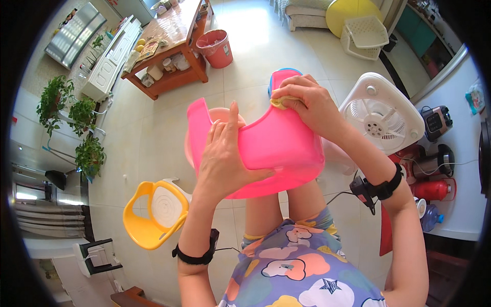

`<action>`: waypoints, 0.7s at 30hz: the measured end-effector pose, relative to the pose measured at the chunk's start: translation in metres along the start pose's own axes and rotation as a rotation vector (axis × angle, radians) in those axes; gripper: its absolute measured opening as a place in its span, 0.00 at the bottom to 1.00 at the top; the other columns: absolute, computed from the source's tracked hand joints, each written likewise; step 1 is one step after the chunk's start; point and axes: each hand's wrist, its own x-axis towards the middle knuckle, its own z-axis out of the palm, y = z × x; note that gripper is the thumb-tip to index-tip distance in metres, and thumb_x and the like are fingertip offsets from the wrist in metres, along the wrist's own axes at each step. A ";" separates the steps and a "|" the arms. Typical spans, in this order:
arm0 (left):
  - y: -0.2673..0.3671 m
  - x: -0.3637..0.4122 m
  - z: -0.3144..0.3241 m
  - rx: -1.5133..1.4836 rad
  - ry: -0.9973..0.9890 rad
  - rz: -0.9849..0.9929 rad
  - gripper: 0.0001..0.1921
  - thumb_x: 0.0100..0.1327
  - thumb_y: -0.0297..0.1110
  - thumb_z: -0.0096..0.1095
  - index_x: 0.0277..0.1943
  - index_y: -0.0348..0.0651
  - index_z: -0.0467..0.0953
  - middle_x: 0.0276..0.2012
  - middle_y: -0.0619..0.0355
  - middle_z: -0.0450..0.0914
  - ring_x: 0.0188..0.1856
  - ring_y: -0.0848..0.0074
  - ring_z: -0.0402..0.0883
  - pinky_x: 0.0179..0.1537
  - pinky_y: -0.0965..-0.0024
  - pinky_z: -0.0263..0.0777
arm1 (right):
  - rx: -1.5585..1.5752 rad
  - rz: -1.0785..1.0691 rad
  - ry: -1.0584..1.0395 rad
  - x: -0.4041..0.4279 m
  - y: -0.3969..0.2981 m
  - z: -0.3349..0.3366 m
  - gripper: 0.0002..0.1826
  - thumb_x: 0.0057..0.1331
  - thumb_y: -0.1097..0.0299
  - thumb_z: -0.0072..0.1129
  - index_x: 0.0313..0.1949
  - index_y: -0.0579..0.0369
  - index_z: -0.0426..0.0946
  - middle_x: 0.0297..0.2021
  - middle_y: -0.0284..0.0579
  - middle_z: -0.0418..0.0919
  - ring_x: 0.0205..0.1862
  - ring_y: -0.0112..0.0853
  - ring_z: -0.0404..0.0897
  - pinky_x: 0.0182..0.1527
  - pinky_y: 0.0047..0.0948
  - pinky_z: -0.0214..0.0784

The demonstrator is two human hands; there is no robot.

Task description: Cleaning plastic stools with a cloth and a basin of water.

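A bright pink plastic piece (284, 142) with a curved cut-out edge is held above the person's knees. My left hand (226, 161) grips it at the left, fingers over the cut-out edge and thumb spread across its face. In my right hand (307, 99) is a yellowish cloth (282, 102), pressed on the rim at the upper right of the piece. Behind the pink piece, a paler pink basin (188, 147) is partly hidden. A blue-edged pink part (282, 75) shows just beyond my right hand; whether it belongs to the piece I cannot tell.
A yellow child's chair (145, 234) stands on the floor at left. To the right are a white box fan (383, 115) and a red thermos (431, 190). Further off are a red waste bin (218, 53), a wooden table (172, 80), potted plants (90, 153) and white baskets (364, 34).
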 end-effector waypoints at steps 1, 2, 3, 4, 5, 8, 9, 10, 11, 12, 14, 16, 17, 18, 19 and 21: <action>0.004 0.002 0.001 -0.001 -0.002 -0.010 0.67 0.33 0.53 0.81 0.72 0.30 0.45 0.51 0.47 0.75 0.55 0.57 0.71 0.62 0.58 0.61 | -0.135 0.039 0.113 0.000 0.003 0.000 0.10 0.59 0.78 0.57 0.40 0.58 0.81 0.43 0.46 0.80 0.51 0.42 0.74 0.56 0.37 0.69; 0.007 0.004 0.002 0.000 -0.006 -0.018 0.69 0.32 0.51 0.82 0.73 0.30 0.41 0.52 0.47 0.75 0.55 0.56 0.71 0.62 0.57 0.62 | -0.148 0.031 0.158 -0.005 0.000 0.013 0.13 0.59 0.77 0.57 0.44 0.56 0.80 0.47 0.47 0.78 0.53 0.43 0.73 0.58 0.39 0.67; 0.006 0.004 0.004 -0.002 -0.011 -0.014 0.69 0.32 0.51 0.82 0.73 0.30 0.41 0.52 0.47 0.75 0.55 0.56 0.71 0.62 0.57 0.62 | -0.149 0.037 0.161 -0.007 -0.014 0.022 0.13 0.59 0.77 0.57 0.44 0.56 0.80 0.47 0.47 0.78 0.53 0.43 0.73 0.58 0.39 0.67; 0.003 0.005 0.006 -0.063 0.003 -0.056 0.69 0.33 0.49 0.82 0.73 0.33 0.40 0.52 0.47 0.75 0.56 0.56 0.72 0.61 0.57 0.63 | -0.091 -0.066 0.096 -0.010 -0.032 0.027 0.16 0.56 0.76 0.58 0.46 0.57 0.78 0.48 0.47 0.77 0.53 0.43 0.72 0.58 0.38 0.66; 0.002 0.004 0.006 -0.115 0.019 -0.101 0.69 0.33 0.47 0.82 0.74 0.35 0.39 0.52 0.48 0.75 0.56 0.57 0.72 0.61 0.56 0.64 | -0.025 -0.173 0.033 -0.013 -0.048 0.034 0.20 0.53 0.76 0.59 0.48 0.59 0.76 0.49 0.46 0.76 0.54 0.43 0.71 0.57 0.37 0.66; -0.017 -0.001 0.006 -0.332 0.064 -0.013 0.66 0.34 0.45 0.82 0.74 0.42 0.43 0.54 0.50 0.75 0.55 0.58 0.73 0.60 0.57 0.66 | -0.077 -0.242 0.004 -0.029 -0.068 0.055 0.24 0.50 0.74 0.60 0.50 0.57 0.74 0.51 0.45 0.74 0.56 0.42 0.71 0.58 0.37 0.66; -0.018 -0.002 0.002 -0.332 0.053 -0.007 0.66 0.34 0.45 0.82 0.74 0.42 0.43 0.54 0.50 0.75 0.55 0.58 0.73 0.60 0.57 0.66 | -0.078 -0.233 0.013 -0.035 -0.067 0.050 0.24 0.50 0.74 0.60 0.50 0.57 0.74 0.51 0.45 0.74 0.56 0.42 0.71 0.58 0.37 0.66; -0.022 -0.001 0.002 -0.257 0.034 -0.046 0.63 0.35 0.45 0.82 0.74 0.43 0.47 0.54 0.50 0.75 0.55 0.59 0.74 0.59 0.57 0.67 | -0.097 -0.298 0.060 -0.042 -0.059 0.044 0.23 0.51 0.74 0.60 0.49 0.57 0.75 0.52 0.44 0.74 0.57 0.41 0.72 0.56 0.36 0.68; -0.027 0.000 0.001 -0.181 0.016 -0.086 0.60 0.37 0.45 0.81 0.73 0.45 0.51 0.54 0.51 0.75 0.54 0.60 0.75 0.58 0.58 0.68 | -0.116 -0.363 0.106 -0.049 -0.051 0.039 0.21 0.51 0.74 0.60 0.48 0.57 0.76 0.52 0.43 0.75 0.58 0.41 0.73 0.54 0.35 0.70; -0.037 0.006 0.000 -0.005 0.038 0.102 0.51 0.39 0.44 0.79 0.69 0.43 0.63 0.53 0.51 0.75 0.53 0.61 0.76 0.56 0.60 0.70 | -0.085 -0.303 0.156 -0.058 -0.043 0.033 0.17 0.54 0.76 0.59 0.45 0.56 0.79 0.53 0.41 0.76 0.58 0.40 0.74 0.53 0.35 0.72; -0.043 0.014 -0.008 -0.087 -0.033 0.008 0.47 0.40 0.41 0.77 0.68 0.45 0.65 0.51 0.52 0.76 0.54 0.63 0.75 0.60 0.59 0.65 | -0.073 -0.283 0.220 -0.078 -0.020 0.026 0.17 0.54 0.77 0.59 0.45 0.55 0.80 0.53 0.42 0.76 0.59 0.40 0.74 0.54 0.36 0.72; -0.041 0.021 -0.010 -0.173 -0.104 -0.071 0.43 0.41 0.38 0.74 0.66 0.46 0.68 0.48 0.53 0.76 0.54 0.64 0.74 0.65 0.59 0.60 | -0.075 -0.259 0.292 -0.101 0.001 0.030 0.17 0.55 0.78 0.58 0.45 0.55 0.81 0.54 0.42 0.77 0.59 0.40 0.74 0.55 0.36 0.72; -0.039 0.024 -0.011 -0.199 -0.115 -0.109 0.43 0.41 0.38 0.73 0.66 0.46 0.69 0.47 0.54 0.76 0.53 0.65 0.74 0.65 0.59 0.59 | -0.091 -0.187 0.350 -0.117 0.009 0.039 0.17 0.55 0.80 0.58 0.46 0.56 0.82 0.54 0.44 0.77 0.59 0.41 0.74 0.57 0.38 0.71; -0.039 0.027 -0.011 -0.223 -0.128 -0.148 0.43 0.40 0.38 0.72 0.66 0.45 0.69 0.46 0.54 0.75 0.52 0.65 0.74 0.66 0.59 0.58 | -0.106 -0.112 0.408 -0.122 0.007 0.042 0.18 0.55 0.81 0.57 0.46 0.57 0.82 0.54 0.45 0.77 0.59 0.42 0.74 0.58 0.39 0.71; -0.040 0.028 -0.011 -0.219 -0.135 -0.143 0.43 0.40 0.38 0.72 0.66 0.45 0.69 0.46 0.54 0.75 0.52 0.65 0.74 0.66 0.59 0.58 | -0.106 -0.106 0.416 -0.124 0.007 0.044 0.18 0.55 0.81 0.57 0.46 0.57 0.82 0.54 0.45 0.77 0.59 0.42 0.74 0.58 0.39 0.71; -0.045 0.030 -0.009 -0.228 -0.184 -0.102 0.46 0.38 0.41 0.72 0.66 0.44 0.68 0.46 0.55 0.73 0.51 0.66 0.74 0.64 0.60 0.60 | -0.075 -0.182 0.457 -0.121 0.004 0.046 0.18 0.56 0.83 0.56 0.47 0.58 0.81 0.54 0.48 0.77 0.60 0.42 0.74 0.58 0.39 0.71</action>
